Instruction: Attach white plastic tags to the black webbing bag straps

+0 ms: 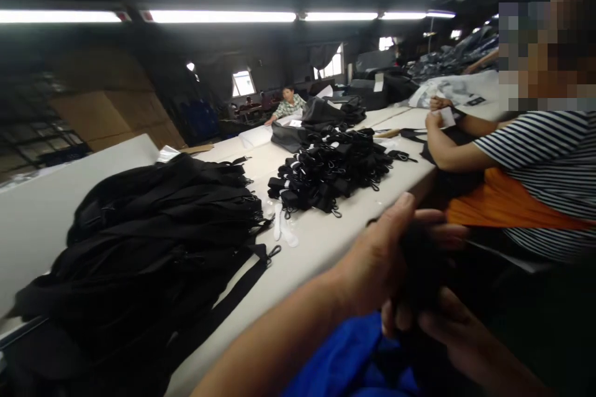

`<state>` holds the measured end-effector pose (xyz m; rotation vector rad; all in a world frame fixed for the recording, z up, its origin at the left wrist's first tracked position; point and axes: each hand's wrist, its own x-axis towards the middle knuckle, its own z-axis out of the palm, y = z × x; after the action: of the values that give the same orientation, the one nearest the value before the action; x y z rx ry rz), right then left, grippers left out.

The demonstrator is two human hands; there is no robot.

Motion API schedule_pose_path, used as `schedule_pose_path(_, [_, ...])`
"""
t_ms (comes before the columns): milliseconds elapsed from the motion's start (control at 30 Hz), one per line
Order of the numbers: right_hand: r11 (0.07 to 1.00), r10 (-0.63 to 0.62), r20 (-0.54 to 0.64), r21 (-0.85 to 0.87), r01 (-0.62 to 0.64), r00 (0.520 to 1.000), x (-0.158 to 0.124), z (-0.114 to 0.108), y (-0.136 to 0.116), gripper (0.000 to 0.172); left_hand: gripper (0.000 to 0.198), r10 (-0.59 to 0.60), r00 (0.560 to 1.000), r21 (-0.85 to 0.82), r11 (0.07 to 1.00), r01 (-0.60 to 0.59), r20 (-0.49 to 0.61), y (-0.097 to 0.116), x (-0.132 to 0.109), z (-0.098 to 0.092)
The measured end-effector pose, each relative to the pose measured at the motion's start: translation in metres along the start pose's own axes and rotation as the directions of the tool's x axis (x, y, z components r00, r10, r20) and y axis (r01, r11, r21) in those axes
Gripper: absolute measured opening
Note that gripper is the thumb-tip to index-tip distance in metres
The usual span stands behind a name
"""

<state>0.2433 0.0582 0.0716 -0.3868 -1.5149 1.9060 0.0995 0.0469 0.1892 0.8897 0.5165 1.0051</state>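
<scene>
My left hand (379,257) is closed around a piece of black fabric (421,267) just past the near edge of the long white table (321,242). My right hand (449,325) grips the same black fabric from below, fingers curled on it. Blue cloth (354,353) lies under my forearms. A large heap of black bags with straps (153,248) sits on the table to my left. Further along lies a pile of black strap pieces with metal clips (333,170).
A person in a striped top (544,167) stands at the table on my right, handling a white tag (447,116). Another person (288,102) sits at the far end. White paper slips (284,226) lie beside the strap pile. More fabric is heaped at the back right.
</scene>
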Motion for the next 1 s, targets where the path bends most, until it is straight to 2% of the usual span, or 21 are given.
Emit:
schedule_pose_path(67, [0.993, -0.001, -0.074, 0.122, 0.01, 0.997, 0.008, 0.001, 0.01, 0.036, 0.053, 0.068, 0.995, 0.149, 0.987, -0.058, -0.069, 0.001, 0.002, -0.021])
schedule_pose_path(133, [0.968, 0.046, -0.087, 0.249, -0.023, 0.995, 0.019, 0.001, 0.018, 0.033, 0.044, 0.125, 0.988, 0.288, 0.953, -0.094, -0.094, 0.005, 0.002, -0.044])
schedule_pose_path(267, [0.918, 0.159, -0.006, 0.368, -0.146, 0.987, 0.041, -0.007, 0.033, 0.041, 0.033, 0.256, 0.948, 0.321, 0.928, -0.187, -0.188, 0.009, 0.011, -0.082])
schedule_pose_path(333, [0.904, 0.193, 0.046, 0.381, -0.196, 0.98, 0.048, -0.013, 0.037, 0.044, 0.03, 0.347, 0.893, 0.289, 0.92, -0.265, -0.287, 0.01, 0.017, -0.096])
schedule_pose_path(400, [0.896, 0.202, 0.087, 0.386, -0.22, 0.975, 0.054, -0.022, 0.039, 0.043, 0.026, 0.415, 0.808, 0.238, 0.909, -0.343, -0.419, 0.014, 0.023, -0.109])
schedule_pose_path(467, [0.88, 0.21, 0.121, 0.409, -0.242, 0.97, 0.06, -0.03, 0.038, 0.037, 0.027, 0.404, 0.717, 0.15, 0.907, -0.393, -0.567, 0.021, 0.026, -0.121])
schedule_pose_path(533, [0.853, 0.221, 0.141, 0.452, -0.261, 0.965, 0.067, -0.037, 0.036, 0.032, 0.031, 0.347, 0.66, 0.04, 0.9, -0.433, -0.666, 0.029, 0.027, -0.134])
schedule_pose_path(567, [0.841, 0.224, 0.144, 0.471, -0.266, 0.964, 0.071, -0.04, 0.036, 0.031, 0.031, 0.324, 0.657, -0.004, 0.895, -0.445, -0.68, 0.032, 0.026, -0.14])
schedule_pose_path(667, [0.826, 0.216, 0.115, 0.508, -0.245, 0.97, 0.082, -0.045, 0.038, 0.031, 0.027, 0.322, 0.715, -0.015, 0.907, -0.421, -0.62, 0.029, 0.02, -0.15])
schedule_pose_path(800, [0.838, 0.181, 0.03, 0.518, -0.17, 0.983, 0.093, -0.042, 0.049, 0.031, 0.019, 0.421, 0.776, 0.221, 0.907, -0.358, -0.47, 0.004, 0.013, -0.144])
schedule_pose_path(867, [0.867, 0.164, 0.015, 0.475, -0.151, 0.986, 0.093, -0.039, 0.054, 0.03, 0.021, 0.433, 0.809, 0.283, 0.897, -0.341, -0.398, -0.003, 0.01, -0.136])
schedule_pose_path(933, [0.906, 0.162, 0.027, 0.391, -0.16, 0.986, 0.091, -0.038, 0.056, 0.03, 0.021, 0.447, 0.808, 0.288, 0.889, -0.355, -0.383, 0.001, 0.008, -0.13])
schedule_pose_path(1000, [0.939, 0.181, 0.068, 0.283, -0.193, 0.981, 0.086, -0.04, 0.055, 0.029, 0.021, 0.517, 0.752, 0.294, 0.855, -0.427, -0.409, 0.013, 0.006, -0.129])
